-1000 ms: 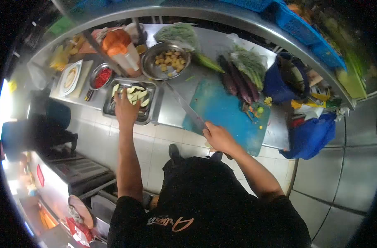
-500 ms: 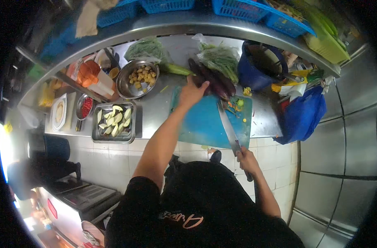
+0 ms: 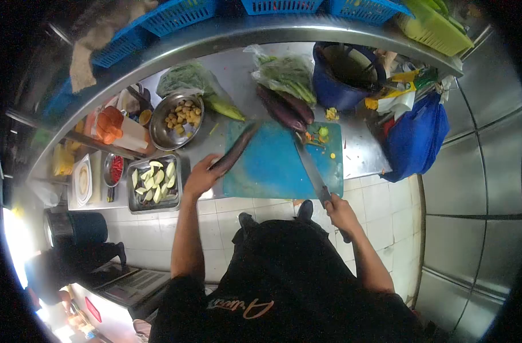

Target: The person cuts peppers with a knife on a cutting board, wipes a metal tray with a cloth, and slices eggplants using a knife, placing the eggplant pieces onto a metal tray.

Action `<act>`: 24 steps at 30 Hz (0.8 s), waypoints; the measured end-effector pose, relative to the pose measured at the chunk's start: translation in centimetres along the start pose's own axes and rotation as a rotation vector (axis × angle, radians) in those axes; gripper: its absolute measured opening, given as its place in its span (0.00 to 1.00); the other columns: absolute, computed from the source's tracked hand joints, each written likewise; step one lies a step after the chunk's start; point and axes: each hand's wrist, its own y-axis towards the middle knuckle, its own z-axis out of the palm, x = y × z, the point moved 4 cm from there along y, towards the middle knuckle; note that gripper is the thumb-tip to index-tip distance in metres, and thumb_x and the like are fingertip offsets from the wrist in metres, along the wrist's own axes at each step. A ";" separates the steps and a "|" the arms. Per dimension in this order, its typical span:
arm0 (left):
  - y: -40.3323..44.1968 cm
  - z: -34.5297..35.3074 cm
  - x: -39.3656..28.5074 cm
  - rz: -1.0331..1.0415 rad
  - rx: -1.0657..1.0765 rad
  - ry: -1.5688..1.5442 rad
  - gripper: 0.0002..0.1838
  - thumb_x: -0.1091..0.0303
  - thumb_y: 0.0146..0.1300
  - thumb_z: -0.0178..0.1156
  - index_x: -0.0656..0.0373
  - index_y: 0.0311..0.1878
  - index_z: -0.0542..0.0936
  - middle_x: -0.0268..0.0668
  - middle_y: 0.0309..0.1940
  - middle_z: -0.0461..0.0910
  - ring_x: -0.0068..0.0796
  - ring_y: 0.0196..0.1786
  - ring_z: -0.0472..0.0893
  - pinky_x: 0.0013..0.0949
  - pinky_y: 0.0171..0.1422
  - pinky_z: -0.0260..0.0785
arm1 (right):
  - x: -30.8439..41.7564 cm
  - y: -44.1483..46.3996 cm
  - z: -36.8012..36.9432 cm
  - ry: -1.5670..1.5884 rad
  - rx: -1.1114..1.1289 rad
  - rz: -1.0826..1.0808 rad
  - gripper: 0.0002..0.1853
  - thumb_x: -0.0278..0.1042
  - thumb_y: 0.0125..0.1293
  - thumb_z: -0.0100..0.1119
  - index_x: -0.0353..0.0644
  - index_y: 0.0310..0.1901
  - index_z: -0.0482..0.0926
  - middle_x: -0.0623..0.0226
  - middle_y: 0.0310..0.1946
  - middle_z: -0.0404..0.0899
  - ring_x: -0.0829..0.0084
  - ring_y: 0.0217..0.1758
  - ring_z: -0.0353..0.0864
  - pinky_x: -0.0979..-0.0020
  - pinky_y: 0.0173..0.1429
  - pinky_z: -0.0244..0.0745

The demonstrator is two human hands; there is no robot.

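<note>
My left hand point(image 3: 200, 176) is closed round one end of a long dark eggplant point(image 3: 237, 150), which slants up over the left edge of the blue cutting board point(image 3: 267, 171). In my right hand point(image 3: 340, 211) is the handle of a large knife point(image 3: 312, 168); its blade lies over the right part of the board, tip pointing away from me. More purple eggplants point(image 3: 285, 110) rest at the board's far edge. Beside them are vegetable scraps point(image 3: 317, 136). A metal tray point(image 3: 182, 183) on the left holds pale cut eggplant pieces point(image 3: 153, 182).
A steel bowl point(image 3: 159, 139) of yellowish chunks stands behind the tray, near a small pan point(image 3: 110, 180) of red pieces. Bagged greens point(image 3: 184, 79) lie at the back. A blue bucket point(image 3: 331, 91) and a blue bag point(image 3: 416, 137) are on the right. An overhead shelf point(image 3: 261, 34) carries baskets.
My left hand has taken an eggplant from the pile and drawn it left and toward me. The knife stays in my right hand, nearly in place. The head view has shifted slightly.
</note>
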 end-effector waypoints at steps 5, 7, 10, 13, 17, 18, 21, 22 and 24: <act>-4.1 0.2 2.6 0.336 -0.124 0.244 0.27 0.66 0.47 0.63 0.51 0.55 0.77 0.44 0.43 0.78 0.45 0.45 0.79 0.41 0.49 0.71 | 1.8 0.8 -0.3 -0.045 -0.033 -0.069 0.13 0.38 0.68 0.49 0.34 0.41 0.69 0.38 0.28 0.76 0.38 0.35 0.76 0.45 0.40 0.69; -4.6 1.1 -0.1 0.383 -0.136 0.371 0.28 0.68 0.44 0.63 0.51 0.54 0.77 0.43 0.43 0.76 0.47 0.47 0.77 0.43 0.51 0.71 | 2.7 0.5 -0.3 -0.022 -0.058 -0.126 0.11 0.36 0.68 0.49 0.35 0.41 0.69 0.38 0.27 0.76 0.38 0.33 0.76 0.45 0.38 0.69; -4.2 2.5 -1.5 0.432 -0.193 0.431 0.28 0.69 0.42 0.63 0.49 0.53 0.78 0.42 0.40 0.74 0.46 0.46 0.76 0.43 0.52 0.70 | 4.7 -0.3 -0.5 -0.072 -0.073 -0.202 0.10 0.34 0.67 0.50 0.35 0.41 0.67 0.39 0.26 0.76 0.38 0.31 0.75 0.44 0.34 0.69; -3.5 3.7 -2.1 0.447 -0.195 0.447 0.27 0.69 0.43 0.64 0.49 0.52 0.78 0.41 0.40 0.74 0.45 0.45 0.76 0.43 0.52 0.70 | 5.3 -0.6 -0.4 -0.155 -0.040 -0.318 0.11 0.32 0.67 0.50 0.36 0.46 0.65 0.41 0.25 0.76 0.39 0.28 0.76 0.45 0.31 0.70; -2.7 4.3 -2.0 0.471 -0.209 0.478 0.26 0.68 0.43 0.64 0.49 0.52 0.78 0.41 0.40 0.73 0.45 0.46 0.75 0.44 0.54 0.69 | 5.0 -0.8 0.1 -0.289 0.085 -0.274 0.13 0.31 0.66 0.48 0.35 0.49 0.63 0.41 0.27 0.77 0.42 0.29 0.78 0.47 0.31 0.72; -2.5 4.4 -2.0 0.476 -0.213 0.490 0.26 0.68 0.43 0.64 0.49 0.52 0.78 0.41 0.40 0.73 0.44 0.46 0.75 0.44 0.54 0.68 | 4.9 -0.9 0.2 -0.335 0.120 -0.241 0.14 0.31 0.66 0.48 0.35 0.49 0.62 0.41 0.28 0.78 0.42 0.29 0.79 0.47 0.31 0.73; -2.4 4.4 -2.0 0.483 -0.220 0.502 0.26 0.68 0.43 0.64 0.49 0.52 0.78 0.41 0.40 0.73 0.44 0.47 0.74 0.44 0.55 0.68 | 6.2 -2.2 -1.5 -0.448 0.113 -0.208 0.08 0.31 0.66 0.46 0.37 0.43 0.62 0.44 0.26 0.78 0.42 0.28 0.78 0.46 0.34 0.73; -2.3 4.4 -2.0 0.483 -0.221 0.501 0.26 0.68 0.43 0.64 0.49 0.52 0.78 0.41 0.41 0.74 0.44 0.47 0.74 0.44 0.55 0.68 | 6.5 -2.7 -2.0 -0.472 0.128 -0.197 0.09 0.30 0.66 0.46 0.37 0.43 0.63 0.44 0.26 0.78 0.42 0.28 0.79 0.46 0.34 0.74; -2.3 4.4 -2.2 0.440 -0.167 0.484 0.26 0.67 0.45 0.62 0.51 0.53 0.78 0.43 0.44 0.74 0.46 0.50 0.74 0.45 0.58 0.66 | 6.6 -3.4 -2.5 -0.523 0.157 -0.174 0.10 0.30 0.66 0.46 0.36 0.44 0.63 0.44 0.26 0.78 0.43 0.28 0.79 0.47 0.33 0.74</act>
